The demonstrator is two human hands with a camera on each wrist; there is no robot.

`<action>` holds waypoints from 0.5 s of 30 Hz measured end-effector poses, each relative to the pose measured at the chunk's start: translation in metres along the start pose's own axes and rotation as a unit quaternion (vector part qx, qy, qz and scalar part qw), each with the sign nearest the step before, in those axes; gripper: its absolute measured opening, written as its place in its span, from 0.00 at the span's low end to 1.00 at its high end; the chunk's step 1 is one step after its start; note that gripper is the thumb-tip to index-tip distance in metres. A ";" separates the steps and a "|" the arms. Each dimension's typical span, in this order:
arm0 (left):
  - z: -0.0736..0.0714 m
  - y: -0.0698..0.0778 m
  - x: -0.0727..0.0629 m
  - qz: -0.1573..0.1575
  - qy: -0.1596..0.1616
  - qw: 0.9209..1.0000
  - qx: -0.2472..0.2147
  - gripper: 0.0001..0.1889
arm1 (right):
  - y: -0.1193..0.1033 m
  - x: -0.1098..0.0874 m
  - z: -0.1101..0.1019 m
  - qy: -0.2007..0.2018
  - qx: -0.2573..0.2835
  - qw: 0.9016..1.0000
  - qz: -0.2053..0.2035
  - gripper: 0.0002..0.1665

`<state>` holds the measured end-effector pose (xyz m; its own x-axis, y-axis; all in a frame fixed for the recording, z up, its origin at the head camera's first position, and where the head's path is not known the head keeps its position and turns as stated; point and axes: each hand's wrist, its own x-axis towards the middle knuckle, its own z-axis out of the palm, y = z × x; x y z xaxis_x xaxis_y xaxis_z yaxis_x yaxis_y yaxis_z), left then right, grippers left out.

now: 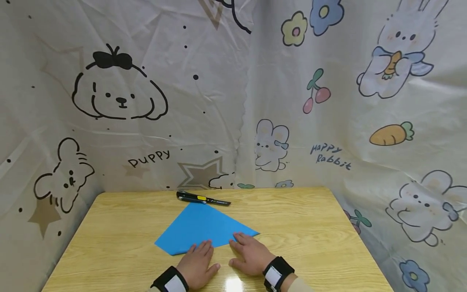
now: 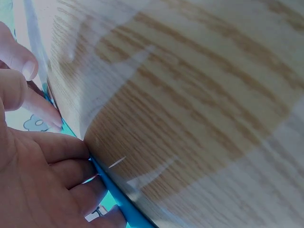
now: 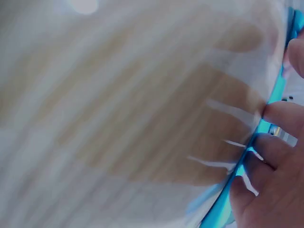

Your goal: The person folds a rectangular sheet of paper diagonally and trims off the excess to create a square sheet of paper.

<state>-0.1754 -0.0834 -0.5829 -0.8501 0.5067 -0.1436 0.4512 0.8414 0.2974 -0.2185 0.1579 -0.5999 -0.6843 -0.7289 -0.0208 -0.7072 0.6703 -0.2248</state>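
A folded sheet of blue paper (image 1: 204,227) lies on the wooden table, its near edge running between both hands. My left hand (image 1: 197,263) rests palm down with straight fingers on that edge, left of its middle. Farther right, my right hand (image 1: 251,255) presses the same edge near the paper's right corner, fingers extended. In the left wrist view, the left fingers (image 2: 71,166) touch the blue edge (image 2: 111,187). The right wrist view shows the right fingers (image 3: 266,152) spread along the paper's edge (image 3: 221,206).
A black utility knife (image 1: 202,198) with a yellow part lies just beyond the paper's far corner. The wooden table (image 1: 310,235) extends on both sides. A cartoon-printed cloth (image 1: 204,93) hangs behind and along the sides of the table.
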 end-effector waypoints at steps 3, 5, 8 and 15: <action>0.000 -0.001 0.000 0.000 0.000 1.000 0.001 0.35 | 0.003 -0.002 0.000 0.001 0.012 1.000 0.002 0.37; 0.002 -0.002 0.000 -0.001 0.000 1.000 0.003 0.35 | 0.006 -0.002 0.001 0.003 0.015 1.000 -0.010 0.38; 0.003 -0.003 0.000 -0.001 0.001 1.000 0.001 0.35 | 0.011 -0.004 0.001 0.004 0.016 1.000 -0.010 0.37; 0.002 -0.002 0.002 -0.003 -0.007 1.000 -0.002 0.36 | 0.020 -0.014 -0.006 -0.002 0.037 0.999 0.012 0.35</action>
<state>-0.1774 -0.0839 -0.5860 -0.8493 0.5035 -0.1588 0.4442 0.8440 0.3005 -0.2247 0.1825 -0.5980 -0.6998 -0.7138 -0.0299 -0.6758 0.6750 -0.2960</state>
